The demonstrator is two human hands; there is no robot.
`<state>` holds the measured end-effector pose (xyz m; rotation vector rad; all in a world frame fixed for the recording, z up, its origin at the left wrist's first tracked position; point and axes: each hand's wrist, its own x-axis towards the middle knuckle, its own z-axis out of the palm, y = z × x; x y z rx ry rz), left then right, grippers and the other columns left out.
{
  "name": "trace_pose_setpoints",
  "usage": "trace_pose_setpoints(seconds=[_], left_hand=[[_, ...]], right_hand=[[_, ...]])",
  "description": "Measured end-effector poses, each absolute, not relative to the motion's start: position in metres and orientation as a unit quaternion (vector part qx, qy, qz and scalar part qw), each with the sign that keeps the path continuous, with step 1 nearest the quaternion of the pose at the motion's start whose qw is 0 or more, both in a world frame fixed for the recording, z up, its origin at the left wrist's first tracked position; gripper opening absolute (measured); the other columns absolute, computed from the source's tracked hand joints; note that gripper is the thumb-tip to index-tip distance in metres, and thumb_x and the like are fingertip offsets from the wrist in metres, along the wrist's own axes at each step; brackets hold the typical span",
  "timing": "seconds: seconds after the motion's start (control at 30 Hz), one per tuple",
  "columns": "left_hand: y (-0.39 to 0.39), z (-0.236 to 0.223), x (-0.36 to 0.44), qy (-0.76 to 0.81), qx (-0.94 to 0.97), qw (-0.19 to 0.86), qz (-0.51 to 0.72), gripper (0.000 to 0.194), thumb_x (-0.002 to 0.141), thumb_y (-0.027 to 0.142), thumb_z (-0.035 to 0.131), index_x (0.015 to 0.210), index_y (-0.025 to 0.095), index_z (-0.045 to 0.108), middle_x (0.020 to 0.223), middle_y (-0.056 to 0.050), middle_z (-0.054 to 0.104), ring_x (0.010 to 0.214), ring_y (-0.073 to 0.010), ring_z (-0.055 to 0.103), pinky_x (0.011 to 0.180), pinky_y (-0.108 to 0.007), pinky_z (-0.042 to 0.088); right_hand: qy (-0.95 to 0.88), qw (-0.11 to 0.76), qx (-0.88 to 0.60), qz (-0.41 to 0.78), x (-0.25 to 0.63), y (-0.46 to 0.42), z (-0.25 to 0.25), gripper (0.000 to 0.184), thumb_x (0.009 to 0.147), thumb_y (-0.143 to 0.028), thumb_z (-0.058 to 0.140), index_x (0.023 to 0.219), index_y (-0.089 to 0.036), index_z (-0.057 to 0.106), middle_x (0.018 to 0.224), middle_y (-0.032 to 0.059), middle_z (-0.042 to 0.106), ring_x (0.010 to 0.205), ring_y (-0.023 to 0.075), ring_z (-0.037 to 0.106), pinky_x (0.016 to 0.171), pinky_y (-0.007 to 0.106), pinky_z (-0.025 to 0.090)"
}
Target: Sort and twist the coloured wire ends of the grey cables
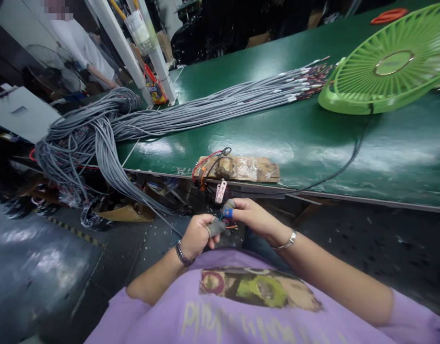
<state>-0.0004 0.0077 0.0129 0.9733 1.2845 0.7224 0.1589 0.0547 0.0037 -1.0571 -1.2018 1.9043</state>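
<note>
In front of my lap, my left hand (200, 233) is closed around the end of a grey cable, its fingertips in grey finger covers. Thin coloured wires (231, 226), some of them orange and red, fan out past those fingers. My right hand (252, 216), with blue tape on one finger, is closed in a pinch on the wires just beside my left fingertips. Just beyond the hands, a pink clip-like tool (220, 191) hangs at the bench edge, below a worn wooden block (248, 168) with red and black leads.
A long bundle of grey cables (212, 111) lies across the green bench (262, 131), heaped at the left and drooping over the edge. A green fan (391, 64) stands at the right, its cord (348, 162) trailing to the front. Another person (83, 45) is at the back left.
</note>
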Motion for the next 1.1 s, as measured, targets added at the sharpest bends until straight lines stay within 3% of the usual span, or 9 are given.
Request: trace_pose_setpoints(seconds=[0.23,0.37,0.57,0.9,1.1], left_hand=[[0.002,0.009,-0.003,0.55,0.399,0.659,0.323,0.047,0.056,0.058,0.076,0.051,0.016,0.056,0.041,0.003,0.053,0.027,-0.0048,0.039,0.031,-0.019,0.023],[0.002,0.011,-0.005,0.542,0.372,0.68,0.325,0.047,0.054,0.058,0.077,0.052,0.015,0.057,0.04,0.002,0.054,0.026,-0.0047,0.038,0.029,-0.018,0.02],[0.011,0.016,-0.001,0.521,0.335,0.702,0.35,0.046,0.048,0.056,0.079,0.056,0.015,0.059,0.038,0.002,0.054,0.025,-0.0053,0.036,0.028,-0.018,0.014],[0.019,0.019,0.008,0.517,0.293,0.704,0.389,0.047,0.045,0.054,0.08,0.058,0.016,0.057,0.037,0.002,0.054,0.025,-0.005,0.036,0.029,-0.018,0.013],[0.02,0.016,0.009,0.516,0.29,0.705,0.391,0.044,0.048,0.052,0.079,0.059,0.016,0.056,0.038,0.002,0.054,0.026,-0.005,0.034,0.03,-0.019,0.012]], right_hand=[[-0.373,0.365,-0.418,0.744,0.154,0.053,-0.011,0.026,0.056,-0.036,0.076,0.054,-0.017,0.057,0.051,-0.0051,0.053,0.051,0.008,0.041,0.053,0.023,0.032],[-0.277,0.389,-0.382,0.791,0.153,0.057,-0.017,0.037,0.059,-0.05,0.078,0.061,-0.018,0.06,0.053,-0.004,0.054,0.05,0.008,0.043,0.051,0.022,0.036],[-0.244,0.36,-0.303,0.848,0.147,0.07,-0.006,0.053,0.058,-0.067,0.074,0.075,-0.017,0.068,0.066,0.0012,0.063,0.054,0.0096,0.05,0.051,0.021,0.041],[-0.243,0.411,-0.311,0.822,0.137,0.072,0.0,0.045,0.05,-0.056,0.085,0.063,-0.018,0.064,0.055,-0.0027,0.056,0.049,0.0086,0.047,0.046,0.02,0.039],[-0.222,0.444,-0.317,0.808,0.136,0.07,-0.002,0.036,0.056,-0.049,0.084,0.066,-0.019,0.067,0.06,-0.0008,0.059,0.053,0.0114,0.047,0.05,0.025,0.04]])
